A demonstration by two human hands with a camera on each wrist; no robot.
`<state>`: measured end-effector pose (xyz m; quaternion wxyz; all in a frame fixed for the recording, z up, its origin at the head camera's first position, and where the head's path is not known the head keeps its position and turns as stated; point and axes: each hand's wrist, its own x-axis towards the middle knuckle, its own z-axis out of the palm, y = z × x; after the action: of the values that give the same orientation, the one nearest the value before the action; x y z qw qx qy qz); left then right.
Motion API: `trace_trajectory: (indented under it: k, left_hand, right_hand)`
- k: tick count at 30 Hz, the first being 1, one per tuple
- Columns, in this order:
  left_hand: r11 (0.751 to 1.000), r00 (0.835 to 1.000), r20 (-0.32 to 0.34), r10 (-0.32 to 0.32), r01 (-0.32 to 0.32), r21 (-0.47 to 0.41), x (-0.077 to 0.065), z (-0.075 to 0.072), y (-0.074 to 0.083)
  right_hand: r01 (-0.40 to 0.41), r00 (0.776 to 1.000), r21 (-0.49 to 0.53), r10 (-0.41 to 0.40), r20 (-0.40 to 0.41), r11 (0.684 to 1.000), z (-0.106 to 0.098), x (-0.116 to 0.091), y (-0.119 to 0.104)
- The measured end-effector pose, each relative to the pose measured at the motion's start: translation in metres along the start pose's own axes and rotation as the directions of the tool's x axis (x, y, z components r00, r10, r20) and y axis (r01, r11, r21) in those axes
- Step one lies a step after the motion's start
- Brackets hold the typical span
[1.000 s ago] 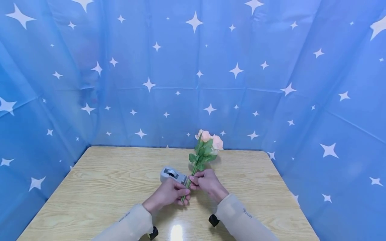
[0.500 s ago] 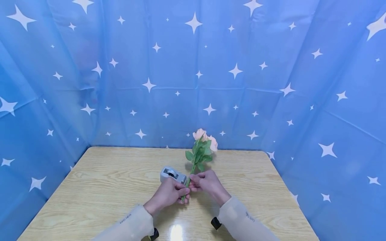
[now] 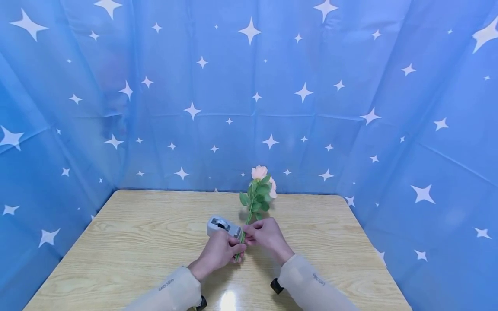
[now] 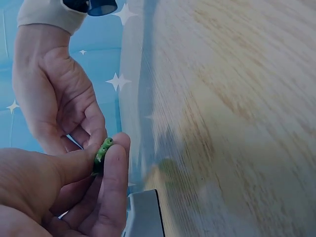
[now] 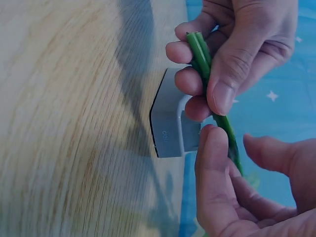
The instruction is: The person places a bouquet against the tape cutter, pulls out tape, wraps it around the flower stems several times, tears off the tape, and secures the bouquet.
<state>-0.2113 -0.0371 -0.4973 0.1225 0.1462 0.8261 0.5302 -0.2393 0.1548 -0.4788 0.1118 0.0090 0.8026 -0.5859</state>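
Note:
Pale pink roses (image 3: pixel 259 172) with green leaves (image 3: pixel 261 192) tilt up and away over the table's middle. My left hand (image 3: pixel 219 250) pinches the lower stems (image 5: pixel 200 57) between thumb and fingers; the cut ends stick out past its fingertips. Just above it, my right hand (image 3: pixel 268 237) has its fingers along the stems, its thumb standing a little off them in the right wrist view. A grey tape dispenser (image 3: pixel 214 224) stands just beyond the left hand, its front end partly covered by the hands and stems.
The wood-grain table (image 3: pixel 136 242) ends at a blue curtain (image 3: pixel 229 86) with white stars, which surrounds the back and both sides. A bright light reflection shows near the front edge.
The roses have swung slightly left and turned, so one bloom now sits partly behind leaves. Both hands stay at the stems with only small shifts. The dispenser has not moved.

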Motion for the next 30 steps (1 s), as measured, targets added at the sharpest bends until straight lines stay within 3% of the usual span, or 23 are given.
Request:
trace_trajectory:
  k: [8, 17, 21, 26, 30]
  left_hand:
    - [0.994, 0.999, -0.049, 0.012, -0.006, 0.111, 0.002, 0.001, 0.002]
    - [0.993, 0.999, -0.047, 0.012, -0.007, 0.122, 0.004, -0.003, -0.003]
    - [0.999, 1.000, -0.016, 0.004, -0.003, 0.041, 0.003, -0.009, -0.005]
    - [0.993, 0.998, 0.022, -0.064, 0.066, -0.098, 0.001, -0.013, -0.007]
    - [0.986, 0.996, 0.052, -0.074, 0.080, -0.144, 0.001, -0.014, -0.009]
  right_hand:
    - [-0.005, 1.000, -0.036, 0.005, -0.016, 0.999, 0.003, 0.007, 0.003]
    - [-0.053, 0.998, 0.021, 0.052, 0.017, 0.998, 0.004, 0.014, 0.005]
    - [-0.071, 0.997, 0.041, 0.069, 0.037, 0.997, 0.004, 0.015, 0.004]
    - [-0.072, 0.996, 0.050, 0.069, 0.050, 0.996, 0.005, 0.016, 0.004]
    - [-0.068, 0.997, 0.053, 0.065, 0.048, 0.996, 0.007, 0.018, 0.006]
